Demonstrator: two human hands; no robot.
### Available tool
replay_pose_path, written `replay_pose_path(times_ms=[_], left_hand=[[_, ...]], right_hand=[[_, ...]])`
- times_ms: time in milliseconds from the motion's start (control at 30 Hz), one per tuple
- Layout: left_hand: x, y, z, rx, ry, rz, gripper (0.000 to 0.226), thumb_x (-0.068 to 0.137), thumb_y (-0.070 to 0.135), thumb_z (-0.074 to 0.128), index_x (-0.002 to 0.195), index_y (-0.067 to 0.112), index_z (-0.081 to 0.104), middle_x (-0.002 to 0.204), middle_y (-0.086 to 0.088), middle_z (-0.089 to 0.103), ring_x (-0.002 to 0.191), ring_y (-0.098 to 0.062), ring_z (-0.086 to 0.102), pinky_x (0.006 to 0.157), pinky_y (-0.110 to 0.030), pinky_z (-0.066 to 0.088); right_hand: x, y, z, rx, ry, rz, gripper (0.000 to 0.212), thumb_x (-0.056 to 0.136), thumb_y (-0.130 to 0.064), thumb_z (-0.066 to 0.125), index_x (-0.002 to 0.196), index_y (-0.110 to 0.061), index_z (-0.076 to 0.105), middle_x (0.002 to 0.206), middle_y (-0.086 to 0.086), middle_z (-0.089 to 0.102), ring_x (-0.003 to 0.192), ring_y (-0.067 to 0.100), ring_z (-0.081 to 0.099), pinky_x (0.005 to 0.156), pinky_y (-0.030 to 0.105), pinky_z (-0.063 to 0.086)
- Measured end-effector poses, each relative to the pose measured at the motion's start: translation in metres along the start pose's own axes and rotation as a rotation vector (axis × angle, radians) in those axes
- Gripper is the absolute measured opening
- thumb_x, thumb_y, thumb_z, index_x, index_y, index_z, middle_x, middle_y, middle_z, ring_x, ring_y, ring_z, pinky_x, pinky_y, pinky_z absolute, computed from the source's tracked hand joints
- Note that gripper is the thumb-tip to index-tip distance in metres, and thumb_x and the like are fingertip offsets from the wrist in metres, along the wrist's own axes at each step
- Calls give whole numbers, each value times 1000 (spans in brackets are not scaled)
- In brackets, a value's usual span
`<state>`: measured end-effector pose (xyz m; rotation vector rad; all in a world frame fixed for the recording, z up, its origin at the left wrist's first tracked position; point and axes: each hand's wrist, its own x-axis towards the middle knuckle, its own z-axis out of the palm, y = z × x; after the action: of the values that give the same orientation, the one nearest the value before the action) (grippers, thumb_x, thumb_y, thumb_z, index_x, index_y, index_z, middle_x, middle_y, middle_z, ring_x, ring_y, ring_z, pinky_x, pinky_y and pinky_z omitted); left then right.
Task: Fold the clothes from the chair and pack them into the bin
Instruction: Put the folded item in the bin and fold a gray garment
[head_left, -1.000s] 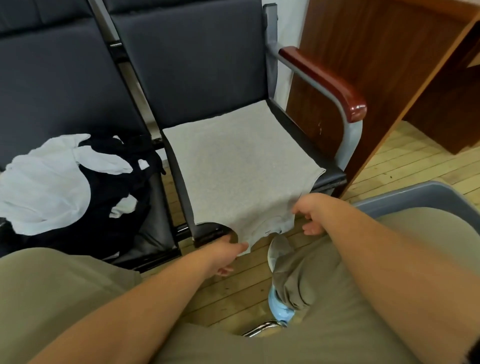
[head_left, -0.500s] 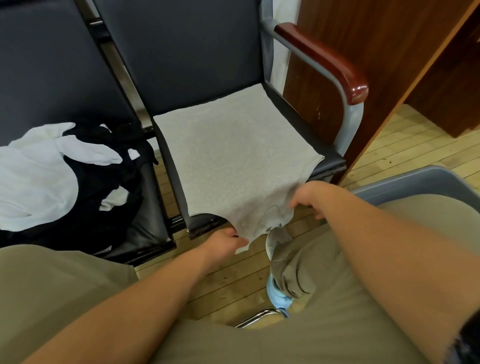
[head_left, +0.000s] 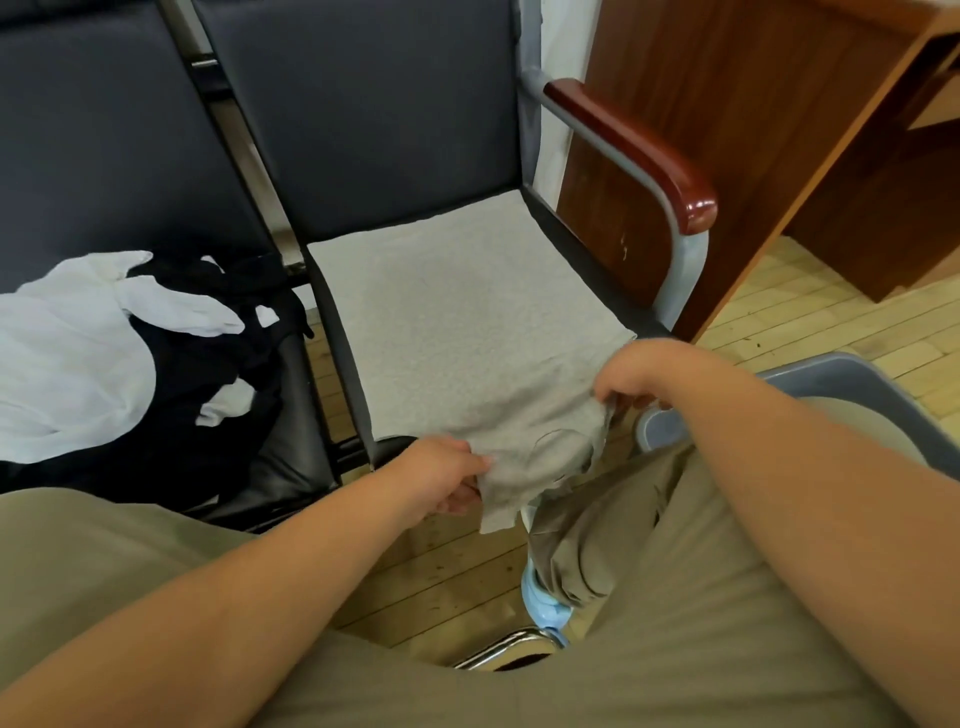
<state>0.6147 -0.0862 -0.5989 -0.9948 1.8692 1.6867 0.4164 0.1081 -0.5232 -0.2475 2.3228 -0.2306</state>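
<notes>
A grey garment (head_left: 457, 322) lies spread flat over the seat of the right-hand dark chair (head_left: 363, 119), its near end hanging over the seat's front edge. My left hand (head_left: 447, 480) pinches the near left corner of that hanging end. My right hand (head_left: 631, 371) grips the near right corner, lifted a little above the seat. A pile of white and black clothes (head_left: 104, 353) lies on the left chair's seat. The grey bin (head_left: 831, 384) stands at the right, partly hidden behind my right arm and knee.
The right chair has a red-brown armrest (head_left: 639, 150) on a grey metal frame. A dark wooden desk (head_left: 753, 130) stands behind it. My legs in khaki trousers fill the foreground over a light wooden floor (head_left: 810, 312).
Both hands have raised the garment's near edge slightly, the right hand more, bunching the cloth between them. The view has shifted a little.
</notes>
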Motion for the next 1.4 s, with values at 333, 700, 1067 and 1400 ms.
replay_pose_path(times_ms=[333, 700, 1067, 1400], left_hand=[[-8, 97, -64, -203, 184, 158, 25, 100, 24, 73, 116, 5, 70, 108, -15, 78, 101, -32, 75, 89, -43, 63], [65, 141, -120, -467, 473, 174, 11, 101, 22, 67, 105, 12, 67, 113, -14, 74, 101, -32, 74, 91, -48, 63], [109, 139, -143, -1017, 191, 83, 31, 104, 7, 54, 132, -4, 58, 124, -27, 72, 109, -36, 76, 91, -48, 63], [125, 147, -158, -1224, 350, 203, 34, 105, -7, 42, 138, 3, 44, 134, -32, 55, 98, -38, 79, 88, -42, 66]], right_hand=[[-3, -59, -70, 344, 288, -189, 36, 90, -31, 78, 111, -3, 72, 100, 13, 78, 94, 32, 76, 92, 45, 60], [85, -135, -83, 586, 412, -225, 22, 87, -29, 68, 83, -10, 58, 84, 11, 62, 94, 38, 71, 88, 49, 63], [156, -164, -91, 1036, 39, -47, 45, 94, -21, 73, 135, -7, 57, 122, 19, 70, 103, 37, 74, 94, 50, 62], [172, -187, -92, 1646, -117, -76, 51, 111, -15, 48, 160, -6, 37, 158, 25, 44, 111, 41, 71, 88, 51, 65]])
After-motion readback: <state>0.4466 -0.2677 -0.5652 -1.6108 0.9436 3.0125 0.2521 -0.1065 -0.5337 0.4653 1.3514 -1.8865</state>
